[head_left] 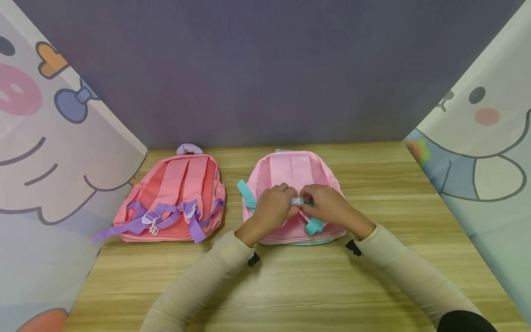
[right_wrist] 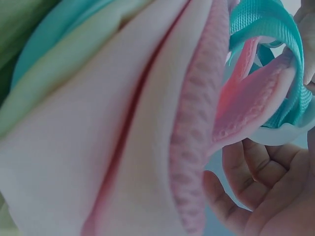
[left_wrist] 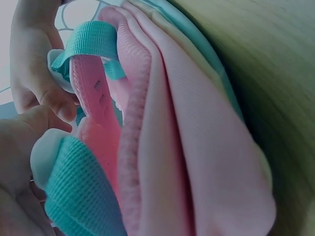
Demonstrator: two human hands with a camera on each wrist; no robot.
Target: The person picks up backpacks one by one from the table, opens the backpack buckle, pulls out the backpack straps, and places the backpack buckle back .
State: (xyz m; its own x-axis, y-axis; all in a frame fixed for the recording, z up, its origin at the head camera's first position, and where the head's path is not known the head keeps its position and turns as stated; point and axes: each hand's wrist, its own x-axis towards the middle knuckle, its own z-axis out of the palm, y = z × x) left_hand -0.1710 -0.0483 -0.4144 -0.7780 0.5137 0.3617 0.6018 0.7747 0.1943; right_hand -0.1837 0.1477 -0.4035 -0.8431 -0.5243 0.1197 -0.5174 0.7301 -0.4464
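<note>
A light pink backpack (head_left: pixel 286 230) lies on the table with its shoulder straps facing up. Over its middle, a small white buckle (head_left: pixel 296 201) on teal webbing sits between both hands. My left hand (head_left: pixel 271 210) pinches the buckle's left side, my right hand (head_left: pixel 332 208) its right side, fingertips close together. Teal webbing (left_wrist: pixel 81 182) loops beside the left hand in the left wrist view. From the right wrist, teal webbing (right_wrist: pixel 275 24) and a white plastic piece (right_wrist: pixel 283 133) show above the right hand's curled fingers (right_wrist: pixel 246 177). Fingers partly hide the buckle.
Left of the pink backpack lies a coral backpack (head_left: pixel 166 184) with purple straps (head_left: pixel 134 226), one trailing off its lower left side. Both stand on a wood-grain table (head_left: pixel 290 295). A dark panel (head_left: pixel 269 69) rises behind; cartoon-printed sheets (head_left: pixel 489 138) flank the sides.
</note>
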